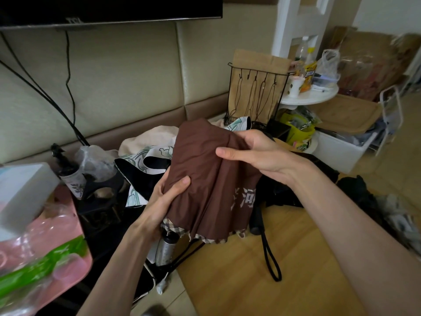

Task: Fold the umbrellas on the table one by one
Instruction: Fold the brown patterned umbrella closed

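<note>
Held above the wooden desk (227, 288), the brown umbrella (205, 169) is gripped low by the left hand (167, 199) to steady it, while the right hand (257, 153) pinches an upper pleat, probably to gather panels.

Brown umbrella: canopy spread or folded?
Collapsed, not wrapped tight: the brown umbrella hangs in loose pleats, gripped by the left hand and right hand. Any closing strap: cannot tell.

The brown umbrella (209, 179) is collapsed, cloth loose, with its plaid-edged hem toward me; the floral umbrella (145, 156) lies crumpled behind it.
</note>
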A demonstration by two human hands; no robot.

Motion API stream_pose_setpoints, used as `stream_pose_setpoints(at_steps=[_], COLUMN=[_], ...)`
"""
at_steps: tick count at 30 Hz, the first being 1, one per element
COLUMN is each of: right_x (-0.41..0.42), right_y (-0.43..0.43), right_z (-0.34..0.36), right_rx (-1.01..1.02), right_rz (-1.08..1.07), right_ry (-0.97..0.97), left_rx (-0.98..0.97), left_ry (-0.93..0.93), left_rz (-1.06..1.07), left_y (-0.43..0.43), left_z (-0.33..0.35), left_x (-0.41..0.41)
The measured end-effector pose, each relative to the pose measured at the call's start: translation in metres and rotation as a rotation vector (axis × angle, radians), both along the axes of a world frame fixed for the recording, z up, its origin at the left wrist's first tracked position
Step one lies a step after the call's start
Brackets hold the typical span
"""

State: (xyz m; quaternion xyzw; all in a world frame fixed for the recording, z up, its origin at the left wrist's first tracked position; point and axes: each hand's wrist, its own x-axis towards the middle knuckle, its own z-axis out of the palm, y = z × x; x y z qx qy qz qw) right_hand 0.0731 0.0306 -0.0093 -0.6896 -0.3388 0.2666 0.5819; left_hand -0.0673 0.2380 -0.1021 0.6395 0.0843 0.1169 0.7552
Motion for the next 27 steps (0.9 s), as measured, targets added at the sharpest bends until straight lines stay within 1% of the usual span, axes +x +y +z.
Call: stream_pose_setpoints(at_steps=[4,8,10,14,16,19,20,24,27], right_x=[-0.001,-0.004,-0.008,-0.011,-0.009,-0.006,-0.005,-0.010,-0.015], right_y=[-0.001,-0.005,-0.005,-0.007,-0.007,-0.006,-0.005,-0.001,-0.001], right_z=[0.002,0.007,0.008,0.013,0.014,0.013,0.012,0.010,0.007], right_rx=[-0.072,-0.220,-0.288,-0.354,-0.308,-0.129,-0.107,-0.163,-0.210], right_rz=[0.066,0.124,0.160,0.185,0.159,0.044,0.022,0.038,0.116], right_ry=[-0.017,-0.082,-0.132,-0.179,-0.158,-0.022,-0.016,-0.032,-0.034], left_rx=[0.004,0.011,0.045,0.106,0.114,0.093,0.090,0.082,0.057], left_ry=[0.007,-0.008,-0.017,-0.022,-0.026,-0.043,-0.046,-0.047,-0.040], left_rz=[0.025,0.007,-0.022,-0.050,-0.046,-0.035,-0.031,-0.027,-0.024], left_y=[0.001,-0.002,-0.003,-0.004,-0.005,-0.007,-0.007,-0.009,-0.008], left_z=[-0.001,0.000,0.000,-0.001,-0.001,0.000,0.000,0.000,0.001], left_x=[-0.001,-0.002,-0.001,0.000,0.001,0.002,0.002,0.002,0.001])
